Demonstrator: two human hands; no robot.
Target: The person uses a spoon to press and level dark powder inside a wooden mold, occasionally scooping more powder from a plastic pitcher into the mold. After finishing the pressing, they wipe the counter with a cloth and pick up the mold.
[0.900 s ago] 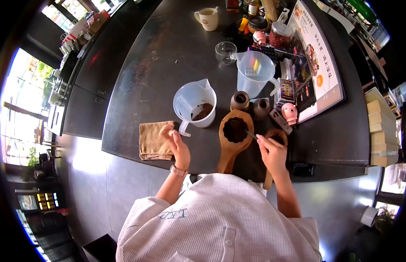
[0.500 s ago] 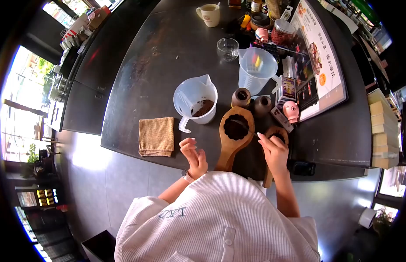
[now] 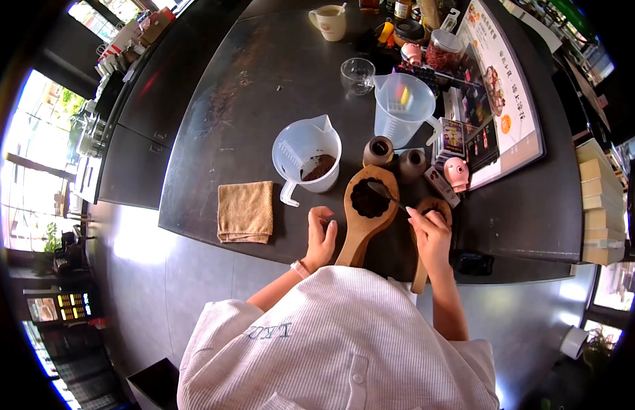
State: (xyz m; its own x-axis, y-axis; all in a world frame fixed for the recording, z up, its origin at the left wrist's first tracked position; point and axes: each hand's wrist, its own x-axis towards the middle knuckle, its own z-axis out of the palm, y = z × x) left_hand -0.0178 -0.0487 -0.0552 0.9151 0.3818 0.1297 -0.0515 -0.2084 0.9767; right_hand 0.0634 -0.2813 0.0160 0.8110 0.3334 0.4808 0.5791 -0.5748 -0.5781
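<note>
My right hand (image 3: pixel 432 236) pinches the thin handle of a small spoon (image 3: pixel 385 191). The spoon's broad grey end is over the scalloped hollow of a wooden mould (image 3: pixel 354 229), which has dark brown powder (image 3: pixel 367 203) inside. My left hand (image 3: pixel 321 239) is left of the mould's handle, fingers loosely bent, thumb apart, holding nothing. A second wooden mould (image 3: pixel 420 279) lies partly hidden behind my right hand. Left of the first mould stands a clear measuring jug (image 3: pixel 284 145) with brown powder (image 3: pixel 319 167) at its bottom.
Two small brown pots (image 3: pixel 377 152) stand beyond the moulds, beside another clear jug (image 3: pixel 399 119). A folded tan cloth (image 3: pixel 245 212) lies near the table's front edge. On the right are a pink pig figurine (image 3: pixel 457 174) and a menu board (image 3: pixel 515 130); a mug (image 3: pixel 329 26) stands farther back.
My left hand has moved right and slightly up, closer to the mould's handle. In my right hand the spoon has shifted slightly, with its broad end now showing more plainly.
</note>
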